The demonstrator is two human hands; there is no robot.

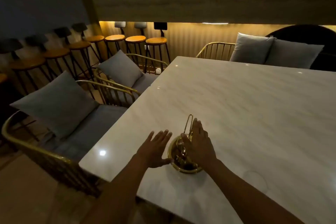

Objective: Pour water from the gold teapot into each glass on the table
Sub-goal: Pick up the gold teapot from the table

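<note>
The gold teapot [179, 156] stands on the white marble table [254, 114] near its front left corner, its tall loop handle rising at the far side. My left hand [154, 148] is flat and open just left of the pot, thumb near its rim. My right hand [197, 143] lies over the pot's right side with fingers straight, beside the handle. A faint clear glass [254, 181] stands to the right of the pot, hard to make out. The pot's right side is hidden by my hand.
Gold wire chairs with grey cushions [60, 107] stand along the table's left edge, and another cushioned seat [272, 51] is at the far end. A row of wooden bar stools [116, 39] lines the wall behind. The room is dim.
</note>
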